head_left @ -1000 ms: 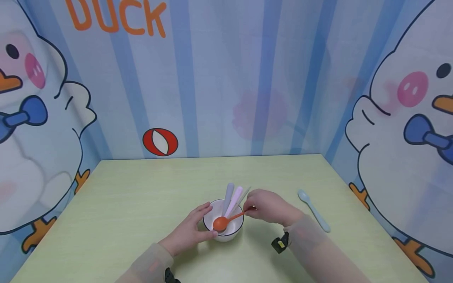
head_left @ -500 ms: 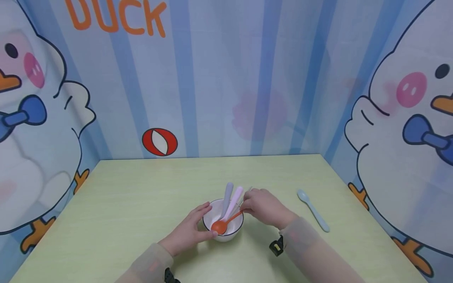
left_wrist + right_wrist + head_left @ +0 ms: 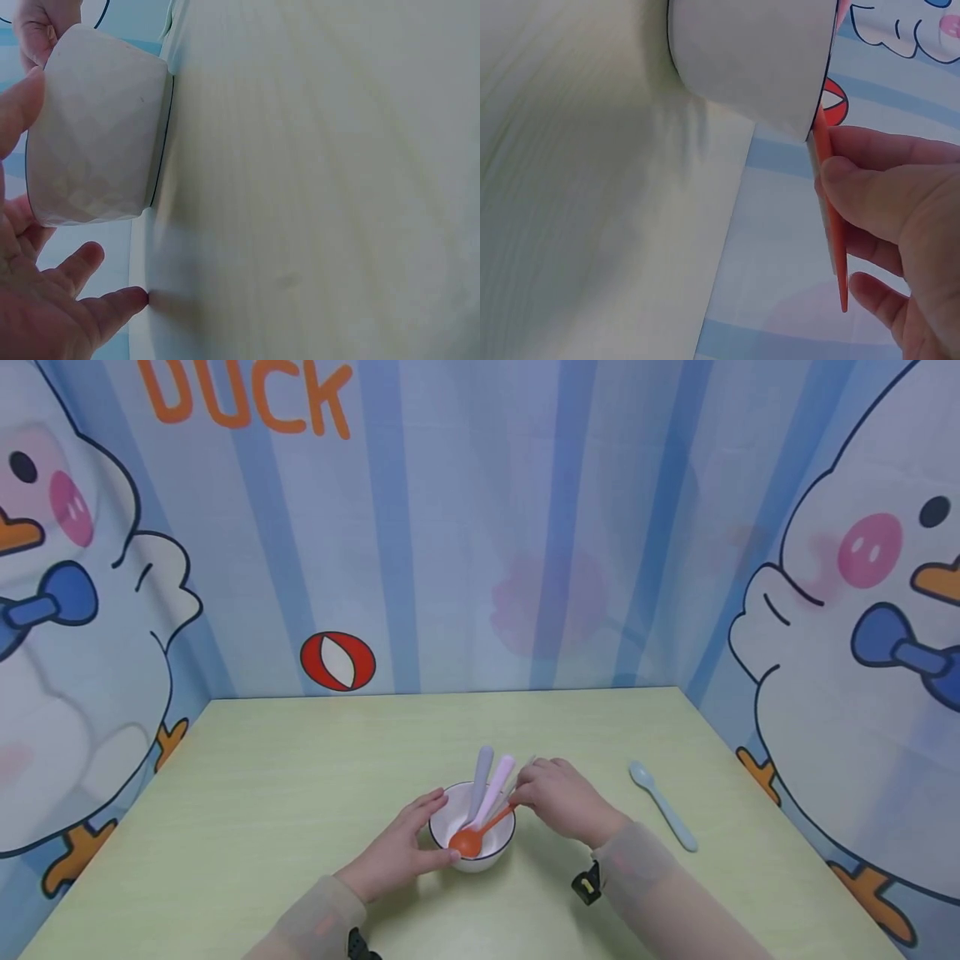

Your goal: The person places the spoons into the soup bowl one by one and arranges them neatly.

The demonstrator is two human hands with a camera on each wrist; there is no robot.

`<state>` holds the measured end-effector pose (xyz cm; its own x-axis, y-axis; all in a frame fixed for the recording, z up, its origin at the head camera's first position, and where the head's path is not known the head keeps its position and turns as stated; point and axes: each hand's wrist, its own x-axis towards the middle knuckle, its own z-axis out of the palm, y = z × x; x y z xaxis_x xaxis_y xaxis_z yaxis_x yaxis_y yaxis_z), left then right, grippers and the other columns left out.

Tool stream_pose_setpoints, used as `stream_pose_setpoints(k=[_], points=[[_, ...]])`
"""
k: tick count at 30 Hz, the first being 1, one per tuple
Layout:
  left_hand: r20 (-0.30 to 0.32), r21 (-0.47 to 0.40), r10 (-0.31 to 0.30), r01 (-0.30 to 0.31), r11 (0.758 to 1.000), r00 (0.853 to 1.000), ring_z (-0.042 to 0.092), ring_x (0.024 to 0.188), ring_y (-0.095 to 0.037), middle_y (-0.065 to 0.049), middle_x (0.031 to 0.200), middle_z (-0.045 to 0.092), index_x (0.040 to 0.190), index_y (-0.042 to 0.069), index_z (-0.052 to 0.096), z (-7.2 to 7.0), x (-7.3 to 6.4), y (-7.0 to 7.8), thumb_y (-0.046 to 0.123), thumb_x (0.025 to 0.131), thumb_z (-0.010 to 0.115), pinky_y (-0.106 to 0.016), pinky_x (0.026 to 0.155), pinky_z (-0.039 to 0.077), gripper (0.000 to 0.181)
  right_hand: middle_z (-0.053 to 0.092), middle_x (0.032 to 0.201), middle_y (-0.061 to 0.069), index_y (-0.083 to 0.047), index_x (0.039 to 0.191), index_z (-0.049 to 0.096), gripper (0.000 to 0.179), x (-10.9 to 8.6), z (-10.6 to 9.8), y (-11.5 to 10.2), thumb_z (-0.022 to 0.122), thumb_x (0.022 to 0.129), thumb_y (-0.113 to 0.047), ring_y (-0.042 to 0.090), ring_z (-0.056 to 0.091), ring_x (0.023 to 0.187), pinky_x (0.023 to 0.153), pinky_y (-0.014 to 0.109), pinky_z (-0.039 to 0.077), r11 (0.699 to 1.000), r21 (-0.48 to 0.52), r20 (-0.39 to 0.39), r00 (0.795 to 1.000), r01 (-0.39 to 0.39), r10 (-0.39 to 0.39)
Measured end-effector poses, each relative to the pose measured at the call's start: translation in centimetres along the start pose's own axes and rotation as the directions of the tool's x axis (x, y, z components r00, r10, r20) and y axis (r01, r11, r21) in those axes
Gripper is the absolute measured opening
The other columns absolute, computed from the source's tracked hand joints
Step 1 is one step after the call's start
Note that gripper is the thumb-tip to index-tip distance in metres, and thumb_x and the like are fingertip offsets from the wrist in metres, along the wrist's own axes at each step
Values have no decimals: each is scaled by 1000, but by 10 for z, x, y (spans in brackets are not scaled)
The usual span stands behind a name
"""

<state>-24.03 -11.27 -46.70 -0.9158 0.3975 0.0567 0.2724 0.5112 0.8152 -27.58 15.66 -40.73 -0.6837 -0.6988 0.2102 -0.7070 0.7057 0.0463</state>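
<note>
A white bowl (image 3: 483,863) with a dark rim stands on the table. My left hand (image 3: 405,847) holds it from the left, thumb at the near rim and fingers at the far side. In the right wrist view, my right hand (image 3: 900,202) pinches the handle of an orange spoon (image 3: 841,259), and a pale grey-green handle (image 3: 829,232) lies right behind it. The spoon's orange head lies inside the bowl in the head view. A grey-purple handle (image 3: 482,777) and a pink handle (image 3: 498,781) lean up out of the bowl, their lower ends partly hidden.
To the right of the right hand, a light blue spoon (image 3: 663,806) lies on the pale yellow-green table (image 3: 322,768). Behind the table hangs a blue striped curtain (image 3: 465,527) printed with ducks.
My right hand has shifted slightly left toward the bowl, and the orange spoon's head has slid a little lower in it. The left hand stays on the bowl.
</note>
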Motion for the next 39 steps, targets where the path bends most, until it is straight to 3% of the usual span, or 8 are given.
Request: stream_pose_setpoints(k=[18,23,28,31,33,35,37,39], points=[[14,18,-18,18,1000,1000,20,143,-31,-3,157,25,150,10,35,-1,2,1,43,80,77,-56,110,24,88,67,91,-7,-24,88,76,19,1,7,6,74,82,-5,18,59,94,83,38,48,998,-55,-156,987,-37,28],[19,19,-25,24,1000,1000,19,144,-30,-2,157,24,150,12,34,-1,2,1,44,80,76,-56,110,24,88,69,88,-5,-18,86,76,16,-6,8,11,77,78,-4,17,62,86,77,35,52,999,0,-296,954,-40,38],[10,13,-6,5,1000,1000,20,143,-32,-4,157,25,149,10,35,0,1,1,42,80,77,-58,110,23,87,69,88,-3,-13,91,76,17,-25,10,18,76,79,-2,19,62,85,76,35,52,979,125,-371,907,-163,198],[9,11,-13,13,1000,1000,19,144,-31,-3,157,24,149,10,35,0,1,1,42,80,77,-57,110,23,87,68,90,-1,-12,94,76,14,-37,16,24,75,82,-5,21,62,87,77,38,52,936,203,-356,868,-288,345],[9,10,-19,19,1000,1000,19,144,-30,-2,157,24,150,10,35,0,1,1,42,80,77,-57,111,22,87,69,93,3,-9,97,75,13,-47,20,30,72,85,-8,25,62,90,79,41,51,880,284,-323,826,-381,462],[11,7,-24,24,1000,1000,19,144,-30,-2,157,24,150,11,34,0,0,1,43,80,77,-57,111,22,88,68,100,9,-6,104,73,17,-57,23,39,67,89,-12,29,61,96,81,45,50,797,364,-255,772,-481,582],[12,5,-25,25,1000,1000,19,144,-30,-2,157,23,150,11,34,0,0,1,43,80,77,-57,111,22,88,66,109,15,-3,112,69,24,-68,25,49,62,93,-16,34,59,102,85,49,48,696,428,-164,708,-576,687],[11,4,-20,20,1000,1000,19,144,-30,-3,157,23,150,11,34,0,0,1,43,80,77,-57,111,22,88,62,118,20,0,121,64,33,-80,24,59,58,95,-20,39,56,109,87,53,45,603,442,-69,645,-665,761]])
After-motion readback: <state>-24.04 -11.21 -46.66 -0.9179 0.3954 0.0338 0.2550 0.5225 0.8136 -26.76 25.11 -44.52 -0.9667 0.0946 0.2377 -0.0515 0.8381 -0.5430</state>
